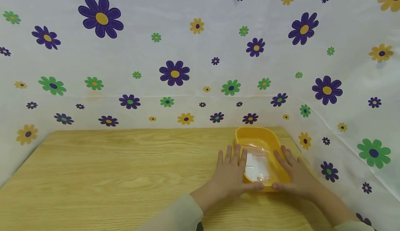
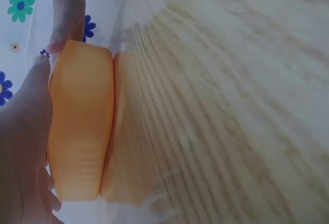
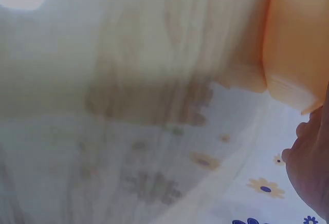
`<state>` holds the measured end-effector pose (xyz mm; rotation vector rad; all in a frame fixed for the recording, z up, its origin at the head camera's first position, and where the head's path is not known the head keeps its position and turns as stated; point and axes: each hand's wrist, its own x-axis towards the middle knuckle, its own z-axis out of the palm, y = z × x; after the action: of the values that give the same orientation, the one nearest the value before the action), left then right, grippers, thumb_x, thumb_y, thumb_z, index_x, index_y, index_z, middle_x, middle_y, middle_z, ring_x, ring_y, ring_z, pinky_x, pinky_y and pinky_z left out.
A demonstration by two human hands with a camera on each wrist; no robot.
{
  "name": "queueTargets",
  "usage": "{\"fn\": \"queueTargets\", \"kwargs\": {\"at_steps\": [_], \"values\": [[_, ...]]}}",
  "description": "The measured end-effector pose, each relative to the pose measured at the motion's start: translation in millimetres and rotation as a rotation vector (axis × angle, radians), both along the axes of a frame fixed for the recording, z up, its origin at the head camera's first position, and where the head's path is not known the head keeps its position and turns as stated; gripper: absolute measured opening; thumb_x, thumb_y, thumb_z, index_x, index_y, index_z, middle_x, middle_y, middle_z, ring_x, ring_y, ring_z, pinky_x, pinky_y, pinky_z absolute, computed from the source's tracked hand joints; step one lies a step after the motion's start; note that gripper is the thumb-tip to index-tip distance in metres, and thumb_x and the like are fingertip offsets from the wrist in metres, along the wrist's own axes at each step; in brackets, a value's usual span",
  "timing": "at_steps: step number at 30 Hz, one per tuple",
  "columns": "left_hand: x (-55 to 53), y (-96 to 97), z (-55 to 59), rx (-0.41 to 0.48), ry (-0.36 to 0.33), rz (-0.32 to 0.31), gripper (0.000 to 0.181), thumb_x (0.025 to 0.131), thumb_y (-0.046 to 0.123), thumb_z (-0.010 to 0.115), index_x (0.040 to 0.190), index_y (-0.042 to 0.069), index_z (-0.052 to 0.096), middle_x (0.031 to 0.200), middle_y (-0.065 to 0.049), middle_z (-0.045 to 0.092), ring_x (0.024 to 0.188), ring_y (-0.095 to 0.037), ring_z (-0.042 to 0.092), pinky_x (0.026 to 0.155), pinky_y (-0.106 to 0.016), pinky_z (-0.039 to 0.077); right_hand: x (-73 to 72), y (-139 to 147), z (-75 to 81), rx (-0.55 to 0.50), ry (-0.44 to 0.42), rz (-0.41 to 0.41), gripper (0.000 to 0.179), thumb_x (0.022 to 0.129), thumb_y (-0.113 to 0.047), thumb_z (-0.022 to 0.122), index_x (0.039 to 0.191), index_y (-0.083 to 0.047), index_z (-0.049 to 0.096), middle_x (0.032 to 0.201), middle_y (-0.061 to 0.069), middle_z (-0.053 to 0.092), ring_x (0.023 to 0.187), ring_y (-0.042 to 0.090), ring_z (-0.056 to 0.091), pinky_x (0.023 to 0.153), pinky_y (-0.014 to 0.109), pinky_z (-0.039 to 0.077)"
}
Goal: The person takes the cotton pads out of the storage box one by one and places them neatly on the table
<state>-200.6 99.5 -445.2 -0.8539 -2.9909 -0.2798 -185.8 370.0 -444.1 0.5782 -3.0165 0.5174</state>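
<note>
A yellow-orange plastic bin [image 1: 257,129] stands at the right end of the table. Inside it lies a clear plastic bag with something white and flat [image 1: 257,167] in it. My left hand [image 1: 229,175] rests along the bin's left rim, fingers straight and spread, thumb at the near edge. On the opposite rim lies my right hand [image 1: 298,180], its fingers also extended and its thumb close to the left one. In the left wrist view the bin's smooth outer wall [image 2: 82,126] rises beside the left hand [image 2: 23,136]. The right wrist view catches only a corner of the bin [image 3: 298,39].
The wood-grain table [image 1: 125,175] stretches away to the left. A white cloth with printed flowers [image 1: 175,43] hangs behind it and along the right side, close to the bin and the right arm.
</note>
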Motion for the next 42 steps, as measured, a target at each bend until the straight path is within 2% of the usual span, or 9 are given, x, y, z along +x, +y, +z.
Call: {"fn": "queueTargets", "kwargs": {"at_steps": [8, 11, 17, 27, 35, 42], "values": [[-7.9, -4.0, 2.7, -0.048, -0.013, 0.033, 0.122, 0.074, 0.098, 0.020, 0.162, 0.014, 0.007, 0.168, -0.014, 0.002, 0.154, -0.038, 0.005, 0.121, -0.060, 0.010, 3.6, -16, -4.5, -0.012, 0.013, -0.023, 0.102, 0.083, -0.054, 0.070, 0.162, -0.022, 0.014, 0.167, 0.020, 0.003, 0.150, 0.050, 0.007, 0.115, 0.073, 0.008], [-8.2, -6.3, 2.9, -0.051, -0.010, 0.032, 0.123, 0.074, 0.098, 0.018, 0.162, 0.013, 0.007, 0.168, -0.013, 0.001, 0.154, -0.037, 0.005, 0.122, -0.060, 0.011, 6.3, -20, -3.9, -0.014, 0.011, -0.039, 0.102, 0.084, -0.055, 0.068, 0.162, -0.022, 0.012, 0.167, 0.020, 0.001, 0.150, 0.051, 0.007, 0.116, 0.071, 0.006], [-8.6, -12.3, 1.2, -0.065, 0.011, 0.022, 0.123, 0.074, 0.098, 0.017, 0.161, 0.011, 0.007, 0.168, -0.013, 0.002, 0.154, -0.037, 0.007, 0.121, -0.060, 0.012, 8.5, -29, -4.5, 0.005, 0.024, -0.072, 0.102, 0.084, -0.057, 0.068, 0.161, -0.016, 0.016, 0.167, 0.021, 0.002, 0.149, 0.052, 0.006, 0.116, 0.071, 0.008], [-11.3, -25.4, -0.9, -0.071, 0.001, 0.007, 0.123, 0.075, 0.097, 0.017, 0.161, 0.009, 0.006, 0.168, -0.013, 0.001, 0.154, -0.037, 0.005, 0.121, -0.061, 0.009, 10.3, -48, 0.2, 0.007, -0.017, -0.131, 0.102, 0.085, -0.064, 0.063, 0.161, -0.013, 0.018, 0.167, 0.021, 0.001, 0.150, 0.050, 0.003, 0.116, 0.071, 0.005], [-12.6, -41.9, -0.4, -0.061, 0.005, -0.015, 0.124, 0.075, 0.097, 0.011, 0.161, 0.009, 0.006, 0.168, -0.014, 0.001, 0.154, -0.038, 0.007, 0.121, -0.060, 0.010, 11.3, -63, 1.4, -0.020, -0.021, -0.125, 0.103, 0.085, -0.065, 0.063, 0.161, -0.015, 0.015, 0.167, 0.018, -0.001, 0.151, 0.047, -0.001, 0.118, 0.067, 0.004], [-13.3, -57.2, -0.6, -0.048, -0.002, -0.011, 0.123, 0.075, 0.097, 0.014, 0.161, 0.009, 0.007, 0.168, -0.014, 0.001, 0.154, -0.038, 0.008, 0.121, -0.061, 0.011, 9.1, -78, 0.3, -0.017, -0.009, -0.108, 0.103, 0.085, -0.066, 0.063, 0.161, -0.016, 0.015, 0.167, 0.021, 0.002, 0.151, 0.048, 0.000, 0.118, 0.069, 0.006]]}}
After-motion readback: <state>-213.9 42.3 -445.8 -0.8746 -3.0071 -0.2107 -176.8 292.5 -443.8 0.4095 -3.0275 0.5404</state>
